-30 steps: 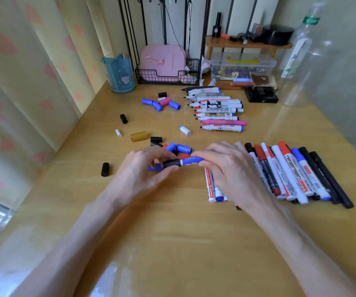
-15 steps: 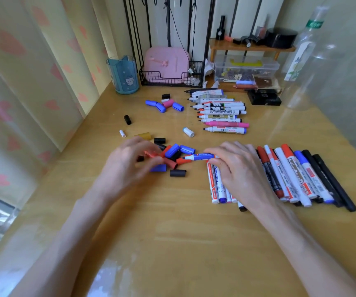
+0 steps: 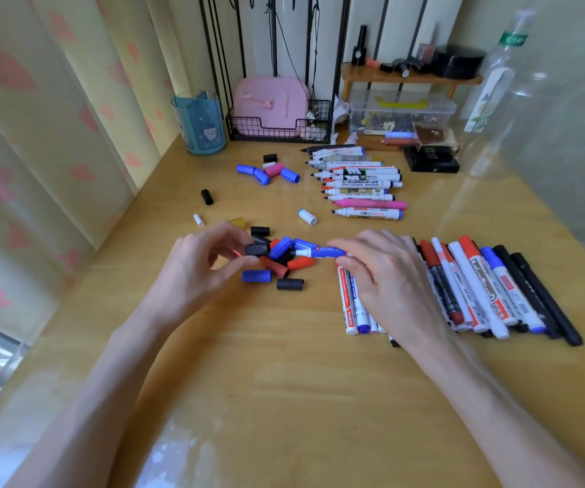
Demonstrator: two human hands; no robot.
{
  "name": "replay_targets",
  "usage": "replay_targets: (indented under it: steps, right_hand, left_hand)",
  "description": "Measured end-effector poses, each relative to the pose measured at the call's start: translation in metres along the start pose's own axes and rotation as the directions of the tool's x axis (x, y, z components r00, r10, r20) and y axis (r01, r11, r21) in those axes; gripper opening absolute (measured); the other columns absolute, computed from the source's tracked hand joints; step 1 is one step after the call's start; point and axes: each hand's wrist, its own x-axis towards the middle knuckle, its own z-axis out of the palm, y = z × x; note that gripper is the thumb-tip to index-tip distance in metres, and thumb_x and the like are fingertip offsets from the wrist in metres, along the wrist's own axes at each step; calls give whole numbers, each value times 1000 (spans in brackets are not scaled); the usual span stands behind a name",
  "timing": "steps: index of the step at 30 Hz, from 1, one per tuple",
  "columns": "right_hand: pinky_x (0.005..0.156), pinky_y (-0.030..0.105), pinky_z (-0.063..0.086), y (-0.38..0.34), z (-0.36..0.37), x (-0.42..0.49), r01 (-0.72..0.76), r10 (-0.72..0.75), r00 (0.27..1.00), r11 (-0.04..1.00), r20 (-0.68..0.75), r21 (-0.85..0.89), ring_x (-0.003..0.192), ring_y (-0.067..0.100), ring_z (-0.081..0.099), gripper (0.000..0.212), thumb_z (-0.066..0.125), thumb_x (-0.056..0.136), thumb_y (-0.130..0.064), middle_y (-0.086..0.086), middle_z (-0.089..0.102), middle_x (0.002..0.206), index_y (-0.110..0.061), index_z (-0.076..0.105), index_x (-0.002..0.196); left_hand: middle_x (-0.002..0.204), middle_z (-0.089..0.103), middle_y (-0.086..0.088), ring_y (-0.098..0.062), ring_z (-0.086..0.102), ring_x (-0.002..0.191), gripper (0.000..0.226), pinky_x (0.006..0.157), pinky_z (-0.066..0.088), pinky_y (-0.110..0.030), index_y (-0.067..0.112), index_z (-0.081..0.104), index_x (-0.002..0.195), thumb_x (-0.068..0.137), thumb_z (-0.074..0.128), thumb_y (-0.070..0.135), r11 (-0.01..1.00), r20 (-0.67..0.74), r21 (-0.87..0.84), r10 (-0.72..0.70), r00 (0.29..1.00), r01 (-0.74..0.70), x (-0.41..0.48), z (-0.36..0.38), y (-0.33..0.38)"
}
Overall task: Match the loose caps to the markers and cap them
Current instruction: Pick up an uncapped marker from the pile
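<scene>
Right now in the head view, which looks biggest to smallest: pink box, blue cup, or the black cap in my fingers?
pink box
blue cup
black cap, pinched by the left hand
Box and cup stand farther away, yet look bigger.

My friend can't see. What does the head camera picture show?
The right hand holds an uncapped blue marker while the left hand pinches a black cap beside a pile of loose caps on a wooden table. Capped markers lie at right.
</scene>
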Motion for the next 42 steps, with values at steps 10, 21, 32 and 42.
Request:
replay_targets:
  steps: [10, 21, 32, 42]
  right_hand:
    - [75, 42, 40, -7, 2, -1, 64, -63, 998, 998, -27, 27, 88, 22, 58, 26, 70, 97, -12, -6, 65, 98, -22, 75, 119]
    - [74, 42, 39, -11, 3, -1, 77, -75, 996, 996, -42, 47, 87, 22, 59, 26, 64, 97, -13, -6, 66, 98, -21, 75, 120]
    - [70, 43, 39, -10, 7, -2, 74, -70, 996, 993, -48, 88, 83, 21, 60, 28, 65, 95, -10, -9, 69, 96, -21, 76, 118]
    - [78, 40, 40, -2, -2, 0, 12, -10, 1000, 997, -25, 75, 93, 17, 60, 28, 69, 96, -7, -9, 66, 97, -21, 75, 120]
  left_hand:
    - [91, 75, 4, -16, 70, 80, 25, 66, 41, -11, 21, 71, 98, 83, 80, 38, 991, 35, -128, 36, 999, -32, -3, 16, 15]
    - [86, 74, 13, -15, 71, 79, 21, 64, 44, -16, 24, 72, 96, 82, 83, 37, 992, 27, -126, 26, 999, -22, -5, 19, 15]
    - [79, 75, 5, -7, 70, 74, 18, 73, 47, -12, 19, 73, 89, 80, 86, 28, 972, -14, -235, 3, 1000, -6, -5, 30, 18]
    - [84, 74, 5, -15, 70, 79, 15, 64, 47, -31, 21, 69, 96, 89, 81, 27, 981, -33, -194, 7, 999, -13, -4, 21, 16]
